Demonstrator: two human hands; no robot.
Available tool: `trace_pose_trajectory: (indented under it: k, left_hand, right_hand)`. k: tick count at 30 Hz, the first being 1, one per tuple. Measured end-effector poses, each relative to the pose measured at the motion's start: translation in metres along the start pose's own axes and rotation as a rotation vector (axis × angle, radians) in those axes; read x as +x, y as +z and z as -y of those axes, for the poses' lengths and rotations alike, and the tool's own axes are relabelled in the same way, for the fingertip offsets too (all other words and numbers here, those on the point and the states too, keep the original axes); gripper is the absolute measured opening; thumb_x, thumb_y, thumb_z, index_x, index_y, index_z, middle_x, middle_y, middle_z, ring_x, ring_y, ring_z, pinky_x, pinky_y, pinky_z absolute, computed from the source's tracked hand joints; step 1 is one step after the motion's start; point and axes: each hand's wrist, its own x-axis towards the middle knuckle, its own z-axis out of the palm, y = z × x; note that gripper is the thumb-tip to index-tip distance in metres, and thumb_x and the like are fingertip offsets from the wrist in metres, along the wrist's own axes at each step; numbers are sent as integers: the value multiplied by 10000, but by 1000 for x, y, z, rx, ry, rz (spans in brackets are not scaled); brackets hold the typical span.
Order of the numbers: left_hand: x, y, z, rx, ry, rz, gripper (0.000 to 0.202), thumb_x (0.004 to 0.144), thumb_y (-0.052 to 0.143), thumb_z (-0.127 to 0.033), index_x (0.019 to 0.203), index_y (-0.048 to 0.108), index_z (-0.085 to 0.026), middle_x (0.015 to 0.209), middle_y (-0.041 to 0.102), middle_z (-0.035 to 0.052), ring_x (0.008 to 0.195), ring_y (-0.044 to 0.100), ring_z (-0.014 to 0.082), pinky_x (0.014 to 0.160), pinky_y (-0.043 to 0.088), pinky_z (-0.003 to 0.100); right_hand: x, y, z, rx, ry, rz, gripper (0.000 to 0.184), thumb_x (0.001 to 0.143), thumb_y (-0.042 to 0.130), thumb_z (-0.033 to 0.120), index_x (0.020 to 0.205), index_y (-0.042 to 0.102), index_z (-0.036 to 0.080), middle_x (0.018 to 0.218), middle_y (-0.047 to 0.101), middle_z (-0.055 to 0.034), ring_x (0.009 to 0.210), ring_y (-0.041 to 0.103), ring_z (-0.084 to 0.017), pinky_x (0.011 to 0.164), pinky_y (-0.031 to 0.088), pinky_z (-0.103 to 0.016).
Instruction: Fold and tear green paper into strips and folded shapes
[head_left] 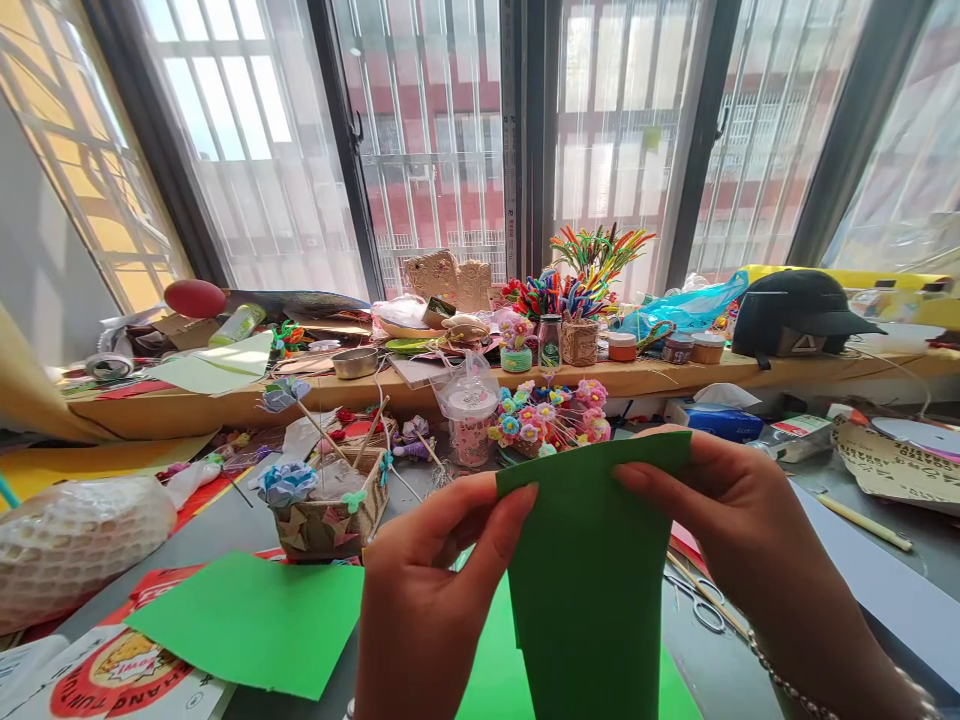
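Note:
A dark green sheet of paper (589, 560) hangs upright in front of me, held by its top edge. My left hand (435, 580) pinches its upper left corner between thumb and fingers. At the upper right, my right hand (739, 520) grips the same edge, thumb on the near face. Below and behind it, more bright green paper shows on the table, partly covered by the held sheet and my left hand. Another green sheet (255, 620) lies flat to the left. Scissors (705, 605) rest on the table beside my right hand, partly hidden.
A box with paper flowers (322, 510) stands left of centre, near a lidded pink cup (472, 425) and crocheted flowers (551, 415). A netted bag (82, 550) lies far left. Along the window ledge sit pipe cleaners (566, 290), small jars and a black cap (799, 310).

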Motion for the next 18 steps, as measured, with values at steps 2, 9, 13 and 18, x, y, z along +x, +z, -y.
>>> trace_pose_trajectory:
  k: [2,9,13,18]
  left_hand:
    - [0,0,1,-12,12,-10,15,594,661,-241,580,664,-245,563,659,-80,542,610,130,514,501,175]
    - [-4,2,-1,-60,-6,-26,40,602,663,-207,622,672,-240,608,679,-79,576,629,127,534,514,155]
    - [-4,4,-1,-126,40,-40,76,604,658,-156,615,686,-227,607,687,-68,560,633,117,519,520,134]
    - [-4,4,0,-190,42,-31,122,594,664,-115,620,691,-232,618,694,-85,545,626,70,518,491,52]
  right_hand:
    - [-1,1,0,-1,0,-2,99,613,703,283,703,686,244,673,699,-7,610,646,-204,534,549,-267]
    - [-1,-1,2,-32,-30,5,93,621,697,265,706,682,231,668,698,-7,610,646,-193,526,548,-237]
    - [-3,1,4,-25,-31,-24,81,631,688,238,700,669,199,658,693,-5,613,642,-178,537,544,-224]
    - [-5,5,7,2,-33,-54,46,633,686,197,674,664,196,625,681,18,586,629,-145,512,525,-179]
